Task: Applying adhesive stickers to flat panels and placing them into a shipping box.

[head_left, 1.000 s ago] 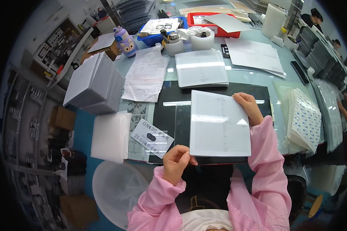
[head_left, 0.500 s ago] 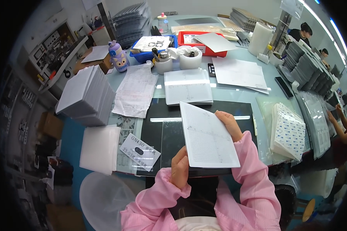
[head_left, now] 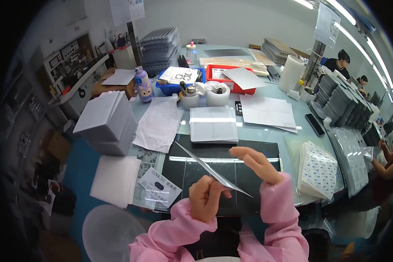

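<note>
The left hand grips the sheet between thumb and fingers. It is tilted, almost edge-on, running from beyond and left of those fingers down to their right. The right hand holds nothing: its fingers are straight, close together and pointing left, just apart from the sheet. Below both hands' fingers lies the black mat. Beyond them is a stack of sheets. Left of the left fingers lies a card; farther right of the right fingers, a patterned pile.
</note>
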Demonstrator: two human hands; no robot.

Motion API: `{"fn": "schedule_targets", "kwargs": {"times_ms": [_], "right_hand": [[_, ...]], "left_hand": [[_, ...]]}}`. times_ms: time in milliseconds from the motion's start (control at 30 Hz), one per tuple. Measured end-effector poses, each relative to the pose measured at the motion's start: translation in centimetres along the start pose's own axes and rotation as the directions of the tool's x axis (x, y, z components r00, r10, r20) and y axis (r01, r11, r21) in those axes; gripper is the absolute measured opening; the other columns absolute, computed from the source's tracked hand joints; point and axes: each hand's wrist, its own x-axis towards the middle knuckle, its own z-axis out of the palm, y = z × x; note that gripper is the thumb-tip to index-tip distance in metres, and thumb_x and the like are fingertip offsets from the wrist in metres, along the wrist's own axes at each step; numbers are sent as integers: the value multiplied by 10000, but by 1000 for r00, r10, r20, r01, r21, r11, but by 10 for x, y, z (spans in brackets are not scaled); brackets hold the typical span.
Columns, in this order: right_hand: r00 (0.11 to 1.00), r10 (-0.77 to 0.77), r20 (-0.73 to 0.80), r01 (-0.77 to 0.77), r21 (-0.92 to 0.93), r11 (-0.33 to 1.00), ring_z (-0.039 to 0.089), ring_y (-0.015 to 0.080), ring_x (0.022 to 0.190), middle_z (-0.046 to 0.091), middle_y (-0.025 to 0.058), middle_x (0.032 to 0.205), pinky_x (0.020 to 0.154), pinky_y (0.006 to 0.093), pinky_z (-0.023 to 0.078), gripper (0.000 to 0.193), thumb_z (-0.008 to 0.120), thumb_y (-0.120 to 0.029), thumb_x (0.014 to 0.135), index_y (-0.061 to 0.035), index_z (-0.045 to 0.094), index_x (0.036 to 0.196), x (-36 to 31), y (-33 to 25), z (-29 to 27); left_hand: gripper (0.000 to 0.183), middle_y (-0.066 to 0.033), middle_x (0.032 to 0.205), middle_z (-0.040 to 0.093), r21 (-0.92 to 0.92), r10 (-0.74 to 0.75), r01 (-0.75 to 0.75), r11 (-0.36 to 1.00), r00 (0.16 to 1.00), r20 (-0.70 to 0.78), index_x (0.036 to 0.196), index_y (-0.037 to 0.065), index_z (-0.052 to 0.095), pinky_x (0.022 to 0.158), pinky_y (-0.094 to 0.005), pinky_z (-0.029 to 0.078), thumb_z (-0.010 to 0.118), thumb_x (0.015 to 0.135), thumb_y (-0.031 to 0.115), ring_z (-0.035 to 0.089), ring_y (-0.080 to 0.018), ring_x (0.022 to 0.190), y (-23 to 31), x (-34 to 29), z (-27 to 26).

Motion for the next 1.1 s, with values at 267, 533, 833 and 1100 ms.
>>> {"fn": "schedule_targets", "kwargs": {"times_ms": [267,533,833,1100], "right_hand": [[890,-325,-321,204,-357,912,679,236,745,688,163,844,694,336,526,265,561,-204,965,20,687,1032,2,-100,63],[752,-525,-398,22,-781,624,490,264,450,560,84,533,463,350,410,497,612,-319,973,-29,542,575,70,-57,58],[805,-510,-303,-267,-953,145,639,283,502,629,94,566,441,426,468,514,447,-371,1029,-135,654,621,91,-6,-24],[437,-406,-803,-503,-592,630,612,332,563,596,209,597,553,473,445,569,463,-424,1013,50,655,765,54,53,-176]], "left_hand": [[62,-123,656,579,611,409,-466,640,880,242,820,37,600,503,-394,440,653,850,50,595,-333,570,0,27,28],[126,-123,676,610,456,370,-495,740,865,338,765,40,552,538,-372,472,581,888,37,610,-295,566,-6,11,9],[202,-85,617,588,478,41,-145,867,974,221,735,39,539,490,-354,436,542,915,130,551,-230,499,32,-25,-42],[266,-42,719,450,920,683,20,392,663,-306,952,40,540,582,-283,424,484,1002,295,444,-153,595,127,-111,-221]]}}
